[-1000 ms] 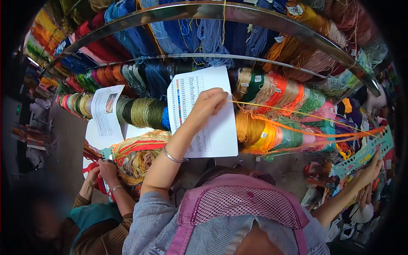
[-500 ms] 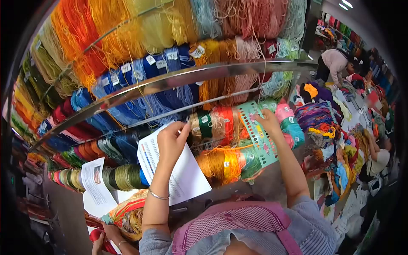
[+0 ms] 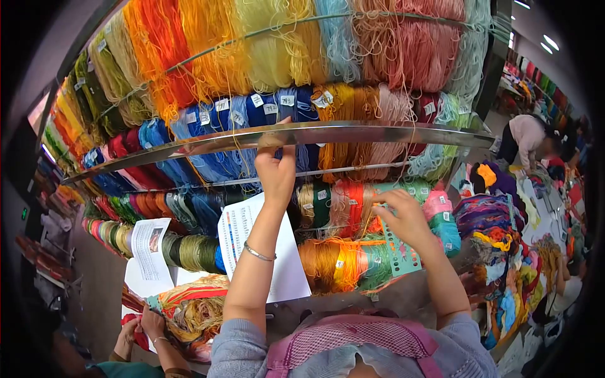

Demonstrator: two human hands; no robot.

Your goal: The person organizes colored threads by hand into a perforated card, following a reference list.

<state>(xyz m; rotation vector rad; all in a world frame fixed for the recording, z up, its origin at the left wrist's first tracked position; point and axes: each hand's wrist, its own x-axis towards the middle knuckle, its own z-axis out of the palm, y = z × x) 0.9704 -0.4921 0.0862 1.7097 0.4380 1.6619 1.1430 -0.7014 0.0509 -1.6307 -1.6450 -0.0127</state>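
My left hand (image 3: pixel 275 169) reaches up to a curved metal bar (image 3: pixel 340 133), before blue thread skeins (image 3: pixel 302 113) with white number labels. One fingertip shows above the bar; the other fingers are largely hidden behind it. My right hand (image 3: pixel 406 217) is over a green punched card (image 3: pixel 401 257), its thumb and fingers apart and pointing left. That card leans on thread bundles, its upper part covered by the hand. A printed sheet (image 3: pixel 277 268) lies below my left hand, partly behind the forearm.
Orange and yellow skeins (image 3: pixel 208 50) hang above. More wound thread (image 3: pixel 196 253) and another printed page (image 3: pixel 151 249) are at lower left, near another person's hands (image 3: pixel 142 327) holding something red. At right, a person (image 3: pixel 526 138) bends over a table heaped with colourful thread (image 3: pixel 482 217).
My left hand has risen from beside the printed sheet to the bar. My right hand has shifted off the card's edge and lies across its upper part. The view has turned slightly.
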